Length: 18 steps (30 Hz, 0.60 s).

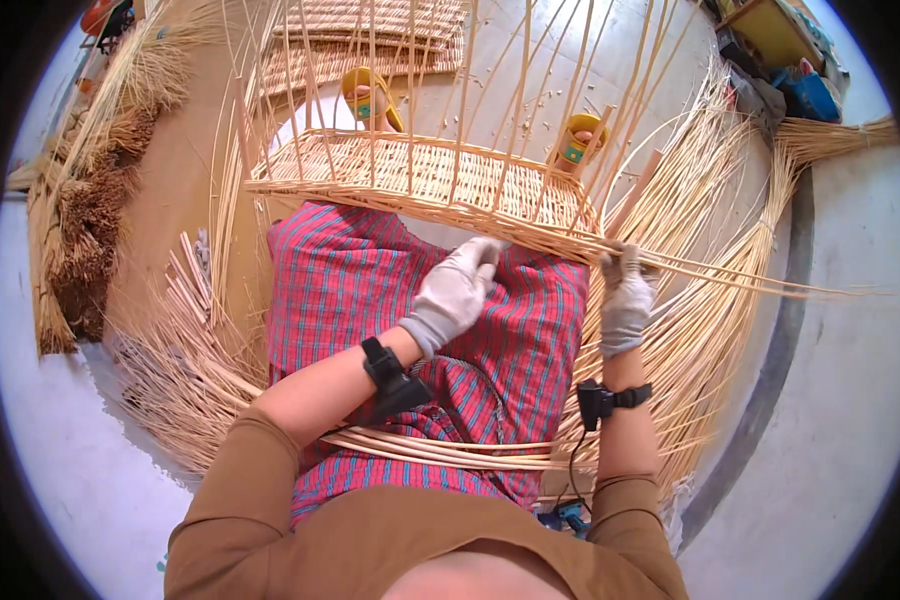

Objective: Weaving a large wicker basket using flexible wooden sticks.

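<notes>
A half-woven wicker basket (410,178) lies across my knees, its long near edge toward me and many tall uprights rising from it. At its right near corner, my right hand (626,300), in a whitish glove, is closed around pale wicker rods (740,277) that stretch off to the right. My left hand (458,290), also gloved, is just below the middle of the near edge. Its fingers are curled in; whatever they grip is hidden. A red and blue checked cloth (350,290) covers my lap under both hands.
Several loose rods (450,452) lie across my lap close to my body. Long wicker bundles (710,330) spread over the floor at right, with more cut rods (180,370) at left. Woven panels (370,40) lie beyond the basket, and yellow slippers (372,95) show at its far side.
</notes>
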{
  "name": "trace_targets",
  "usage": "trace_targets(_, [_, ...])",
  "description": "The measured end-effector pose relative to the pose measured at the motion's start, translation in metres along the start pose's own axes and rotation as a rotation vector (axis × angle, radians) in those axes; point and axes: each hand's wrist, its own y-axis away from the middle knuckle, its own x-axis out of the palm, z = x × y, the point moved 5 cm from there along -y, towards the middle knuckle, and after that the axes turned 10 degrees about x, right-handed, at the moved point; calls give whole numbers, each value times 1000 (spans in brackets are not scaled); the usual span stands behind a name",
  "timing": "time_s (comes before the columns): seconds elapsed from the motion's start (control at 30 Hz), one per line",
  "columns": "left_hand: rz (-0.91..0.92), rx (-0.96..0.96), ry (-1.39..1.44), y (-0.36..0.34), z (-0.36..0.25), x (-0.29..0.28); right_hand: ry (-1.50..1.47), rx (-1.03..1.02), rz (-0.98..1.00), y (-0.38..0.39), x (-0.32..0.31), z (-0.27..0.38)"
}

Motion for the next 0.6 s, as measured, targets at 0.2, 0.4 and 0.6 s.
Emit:
trace_targets(0.2, [-100,-65,-252,-74,-8,-2,14,91,-125,-17,-7,-29])
trace_targets(0.4, [247,-295,3,-92,13,-13,264,55,-38,-17,12,-2])
trace_targets(0.6, [-120,33,-149,-93,33,1,610,-280,339,-59,116,36])
